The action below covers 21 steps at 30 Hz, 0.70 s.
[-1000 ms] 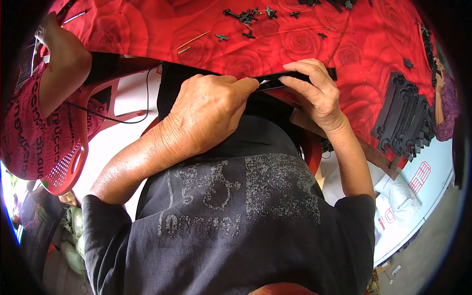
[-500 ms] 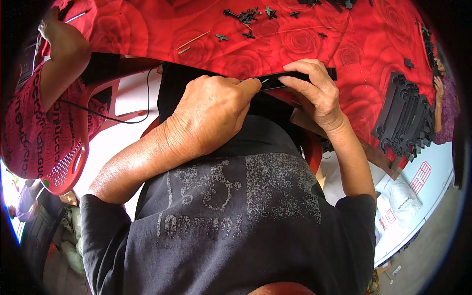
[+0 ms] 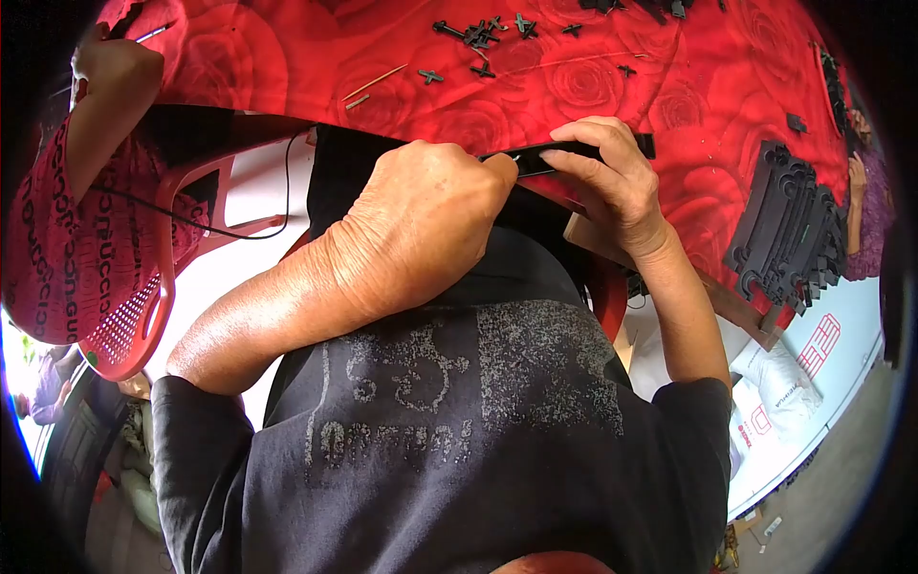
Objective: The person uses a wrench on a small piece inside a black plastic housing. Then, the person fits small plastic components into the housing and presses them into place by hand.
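A long black plastic strip (image 3: pixel 579 151) lies across the near edge of the red cloth, in front of my body. My right hand (image 3: pixel 620 182) pinches it from the right, thumb below and fingers bent over its far side. My left hand (image 3: pixel 430 220) is closed in a fist with its thumb and forefinger at the strip's left part. A small shiny glint shows at the left fingertips; what that hand holds is hidden inside the fist.
The red rose-patterned tablecloth (image 3: pixel 382 38) carries several small black cross-shaped pieces (image 3: pixel 478 36) and two thin sticks (image 3: pixel 375 81). Stacked black plastic parts (image 3: pixel 789 225) lie at the right. Another person's arm (image 3: pixel 113 110) and a red plastic chair (image 3: pixel 158 316) are at the left.
My left fist has shifted slightly right along the strip and turned a little. My right hand has stayed in place. The person at the left has moved their arm a little.
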Motion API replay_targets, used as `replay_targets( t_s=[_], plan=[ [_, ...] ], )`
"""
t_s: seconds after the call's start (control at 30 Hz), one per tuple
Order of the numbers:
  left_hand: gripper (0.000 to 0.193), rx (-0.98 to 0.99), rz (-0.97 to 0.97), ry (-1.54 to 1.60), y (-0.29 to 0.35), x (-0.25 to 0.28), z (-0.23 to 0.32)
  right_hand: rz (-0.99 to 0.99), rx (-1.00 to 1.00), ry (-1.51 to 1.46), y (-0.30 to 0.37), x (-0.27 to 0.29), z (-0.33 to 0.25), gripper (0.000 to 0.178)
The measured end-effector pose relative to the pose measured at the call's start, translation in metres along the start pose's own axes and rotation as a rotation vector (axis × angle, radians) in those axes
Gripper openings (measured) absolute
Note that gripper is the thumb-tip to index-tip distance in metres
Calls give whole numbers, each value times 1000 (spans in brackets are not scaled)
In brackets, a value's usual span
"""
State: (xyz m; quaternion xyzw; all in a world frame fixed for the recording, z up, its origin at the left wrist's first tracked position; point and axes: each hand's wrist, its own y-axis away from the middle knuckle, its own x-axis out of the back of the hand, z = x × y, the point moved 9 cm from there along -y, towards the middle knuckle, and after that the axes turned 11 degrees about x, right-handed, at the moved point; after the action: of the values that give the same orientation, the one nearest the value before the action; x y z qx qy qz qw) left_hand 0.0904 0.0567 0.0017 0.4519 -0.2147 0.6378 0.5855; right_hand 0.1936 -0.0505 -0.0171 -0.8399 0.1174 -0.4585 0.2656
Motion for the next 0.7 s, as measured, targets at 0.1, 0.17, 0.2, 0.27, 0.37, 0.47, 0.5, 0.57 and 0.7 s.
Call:
replay_targets(
  t_s=[0.1,0.17,0.2,0.27,0.37,0.47,0.5,0.57,0.7],
  plan=[
    [19,-38,4,0,-2,1,5,2,-3,-2,1,0,1,30],
    [14,-44,-2,-1,-2,1,6,4,-4,-3,0,0,1,29],
    [14,-44,-2,-2,-2,1,6,8,-4,-4,0,0,1,28],
    [11,-49,-4,-3,-3,1,7,11,-5,-6,0,-1,2,27],
    [11,-72,-17,6,-6,2,8,14,-4,-12,1,-1,2,26],
    [11,-101,-45,-25,-10,5,13,4,3,3,1,-1,2,27],
    [11,-101,-48,-26,-11,6,13,1,6,1,1,-1,2,28],
    [11,-107,-80,-48,-13,5,14,1,9,-3,0,-2,1,29],
    [11,-109,-112,-105,-16,4,18,-10,-8,-22,-1,-1,0,33]
  ],
)
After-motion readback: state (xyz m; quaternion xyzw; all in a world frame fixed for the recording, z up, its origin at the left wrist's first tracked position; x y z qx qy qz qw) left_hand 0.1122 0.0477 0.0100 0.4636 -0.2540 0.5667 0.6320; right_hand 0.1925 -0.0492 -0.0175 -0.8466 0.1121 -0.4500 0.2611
